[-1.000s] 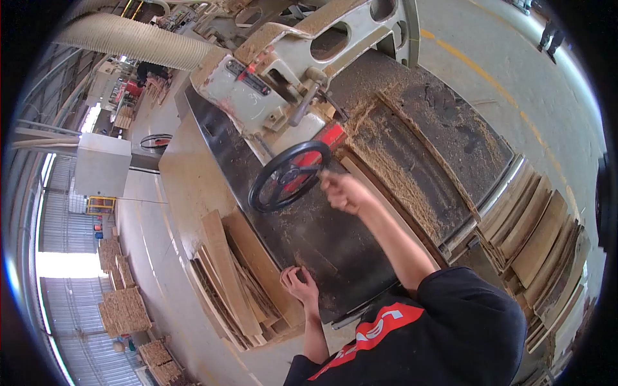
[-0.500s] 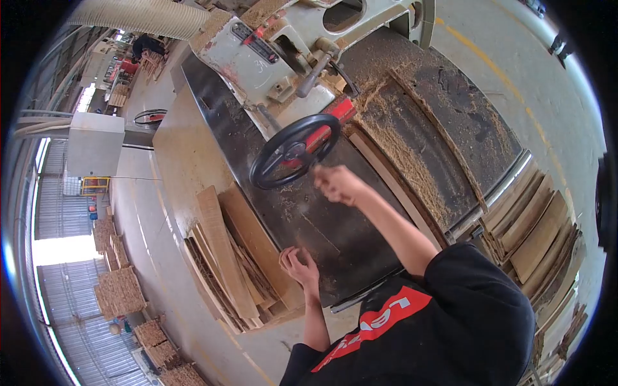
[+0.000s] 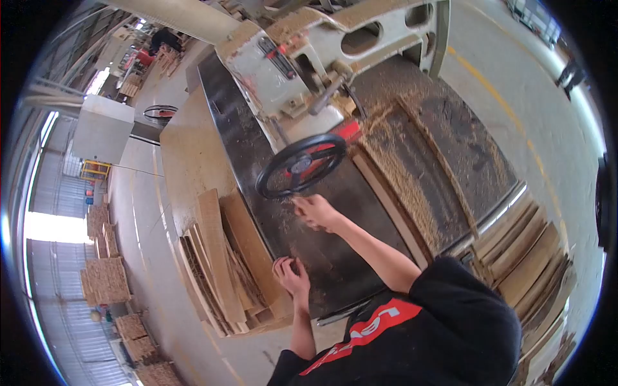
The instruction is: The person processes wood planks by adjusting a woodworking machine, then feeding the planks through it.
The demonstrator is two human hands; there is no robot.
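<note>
A black handwheel (image 3: pixel 300 166) stands at the front of the pale machine (image 3: pixel 264 71), above its dark metal table (image 3: pixel 335 238). My right hand (image 3: pixel 315 212) is closed at the wheel's lower rim, its fingers curled around what seems to be the wheel's small handle, mostly hidden by them. Nearer my body, my left hand (image 3: pixel 291 275) rests at the table's left edge with bent, slightly spread fingers and nothing held. Beside it lie loose wooden boards (image 3: pixel 219 257). A long wooden strip (image 3: pixel 389 196) runs along the table to the right of my right hand.
Sawdust (image 3: pixel 412 186) covers the right part of the machine table. Curved boards (image 3: pixel 528 257) are stacked at the right. A grey cabinet (image 3: pixel 103 128) and wood stacks (image 3: pixel 106 280) stand at the left. A person (image 3: pixel 166 40) bends over far back; another person (image 3: pixel 570 74) is at the upper right.
My right hand has moved left along the wheel's lower rim. My left hand stays by the table edge. The whole view has shifted slightly, with the machine now lower in it.
</note>
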